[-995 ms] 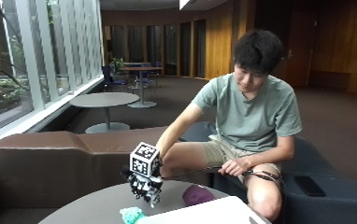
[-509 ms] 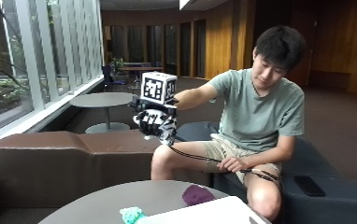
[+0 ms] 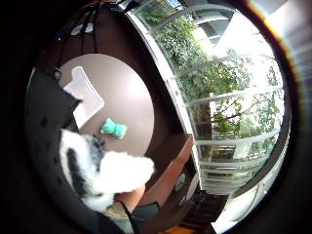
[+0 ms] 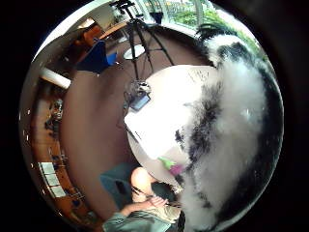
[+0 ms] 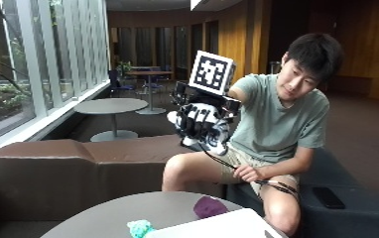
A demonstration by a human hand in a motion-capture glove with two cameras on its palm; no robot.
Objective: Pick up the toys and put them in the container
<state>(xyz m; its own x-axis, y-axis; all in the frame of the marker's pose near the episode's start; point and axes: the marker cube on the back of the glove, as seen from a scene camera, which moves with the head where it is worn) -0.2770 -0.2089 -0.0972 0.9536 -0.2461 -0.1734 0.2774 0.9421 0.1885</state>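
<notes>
In the outside view my gloved right hand (image 5: 198,123) is raised at chest height, well above the round table (image 5: 97,220). Its fingers curl round a black-and-white plush toy (image 5: 217,140), which fills the near side of both palm views (image 4: 236,135) (image 3: 109,171). A teal toy (image 5: 140,228) (image 3: 113,127) and a purple toy (image 5: 209,206) lie on the table far below. Beside them stands the white container (image 5: 219,226) (image 3: 84,96) (image 4: 157,123).
A brown bench (image 5: 71,168) curves behind the table, with tall windows (image 5: 18,64) to the left. The person's knee (image 5: 176,171) is close to the table's far edge. A camera tripod (image 4: 137,34) stands on the floor beyond the table.
The hand was low over the table a second ago. It has since risen high into the air, holding the black-and-white plush toy.
</notes>
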